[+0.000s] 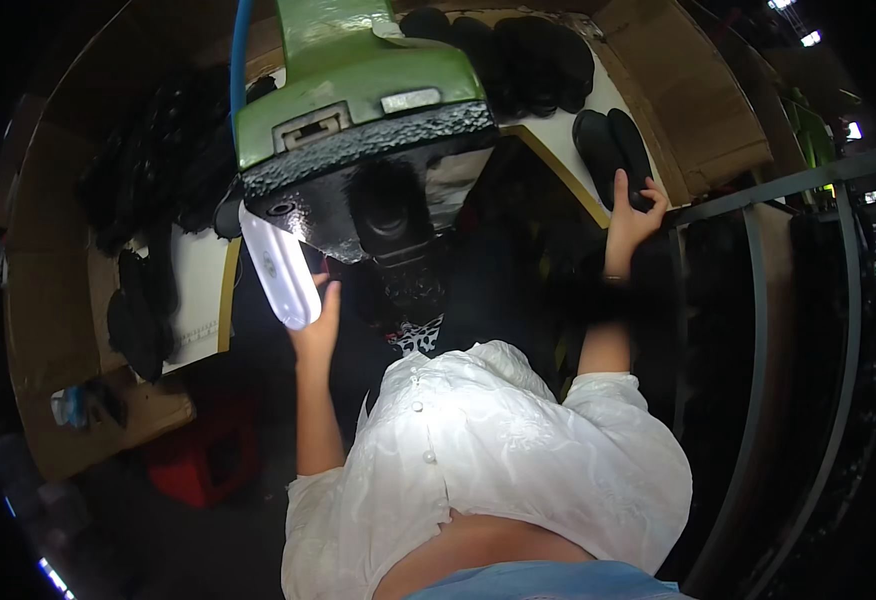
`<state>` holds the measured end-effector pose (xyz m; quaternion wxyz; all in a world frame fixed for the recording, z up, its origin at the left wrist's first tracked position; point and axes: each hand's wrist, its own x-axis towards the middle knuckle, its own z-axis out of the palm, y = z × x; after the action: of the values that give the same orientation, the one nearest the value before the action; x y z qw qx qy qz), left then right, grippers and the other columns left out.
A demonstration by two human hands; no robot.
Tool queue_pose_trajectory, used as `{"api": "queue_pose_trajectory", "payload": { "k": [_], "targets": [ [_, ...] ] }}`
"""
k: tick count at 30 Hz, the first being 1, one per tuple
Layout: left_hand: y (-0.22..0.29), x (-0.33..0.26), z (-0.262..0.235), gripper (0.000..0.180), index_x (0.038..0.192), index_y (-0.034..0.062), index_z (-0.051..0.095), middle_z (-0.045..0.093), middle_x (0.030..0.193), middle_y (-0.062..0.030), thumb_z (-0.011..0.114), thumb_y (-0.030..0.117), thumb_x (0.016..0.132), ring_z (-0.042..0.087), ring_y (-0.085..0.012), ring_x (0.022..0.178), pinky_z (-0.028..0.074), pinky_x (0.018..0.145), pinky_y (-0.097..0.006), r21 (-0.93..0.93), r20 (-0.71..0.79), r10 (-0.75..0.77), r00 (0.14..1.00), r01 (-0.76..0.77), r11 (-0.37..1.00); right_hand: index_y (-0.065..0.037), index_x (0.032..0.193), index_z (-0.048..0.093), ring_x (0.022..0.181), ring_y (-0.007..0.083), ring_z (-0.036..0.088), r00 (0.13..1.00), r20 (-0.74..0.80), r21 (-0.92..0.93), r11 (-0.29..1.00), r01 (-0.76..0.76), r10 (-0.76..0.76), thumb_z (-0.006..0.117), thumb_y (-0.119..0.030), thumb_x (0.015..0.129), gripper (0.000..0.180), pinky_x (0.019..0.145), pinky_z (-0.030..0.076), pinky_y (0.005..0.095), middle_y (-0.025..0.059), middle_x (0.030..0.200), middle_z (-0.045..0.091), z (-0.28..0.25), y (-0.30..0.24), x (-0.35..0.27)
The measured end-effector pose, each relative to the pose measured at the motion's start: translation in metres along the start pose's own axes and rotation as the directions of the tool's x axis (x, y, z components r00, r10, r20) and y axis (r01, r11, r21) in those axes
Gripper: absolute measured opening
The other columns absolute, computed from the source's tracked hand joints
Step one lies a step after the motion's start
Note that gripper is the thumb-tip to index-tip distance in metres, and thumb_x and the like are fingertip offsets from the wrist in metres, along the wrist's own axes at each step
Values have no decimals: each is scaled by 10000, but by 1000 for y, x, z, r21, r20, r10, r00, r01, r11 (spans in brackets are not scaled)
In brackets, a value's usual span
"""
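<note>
Here the right hand (630, 212) reaches to the table's (558, 135) right edge, fingers closed on a black sole (613, 145) lying there. The left hand (318, 325) is raised, fingers apart, under the machine's (358, 110) white lamp (278, 265), touching it.

Machine (358, 90): green painted metal, smooth with slight gloss; its lower head black, rough, crinkle-textured. Lamp (280, 265): white glossy plastic. Shoe soles (613, 145) at the table's (558, 130) right edge: black, matt, rubber-like. Boxes (698, 90): brown matt cardboard. Shirt (498, 450): white embroidered cloth.
</note>
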<state>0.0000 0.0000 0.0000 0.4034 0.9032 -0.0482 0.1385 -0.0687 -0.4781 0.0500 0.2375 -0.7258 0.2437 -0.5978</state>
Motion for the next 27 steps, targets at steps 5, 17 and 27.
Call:
{"api": "queue_pose_trajectory", "payload": {
  "k": [5,17,27],
  "targets": [
    [-16,41,-64,306,1037,84,621,478,1224,-170,670,218,766,421,-357,1154,318,970,-473,500,-281,192,940,-28,866,-31,836,598,1016,330,538,955,291,-280,949,142,-57,785,-273,674,346,880,424,407,177,1039,593,-8,35,5],
    [-83,102,-168,376,1113,78,591,588,1108,-137,659,155,751,548,-307,1038,417,896,-412,501,-431,-143,891,368,783,-46,989,620,1108,322,495,934,343,-286,937,202,-97,720,-254,751,331,925,404,410,171,1171,525,0,-30,1],
    [82,2,-65,373,970,-14,552,620,810,-86,779,106,700,598,-150,707,482,636,-260,-245,-380,151,913,-256,935,-3,1148,525,1073,242,525,323,934,255,918,-304,-152,766,-175,684,550,925,411,344,134,1156,547,5,-126,-108]
  ]
}}
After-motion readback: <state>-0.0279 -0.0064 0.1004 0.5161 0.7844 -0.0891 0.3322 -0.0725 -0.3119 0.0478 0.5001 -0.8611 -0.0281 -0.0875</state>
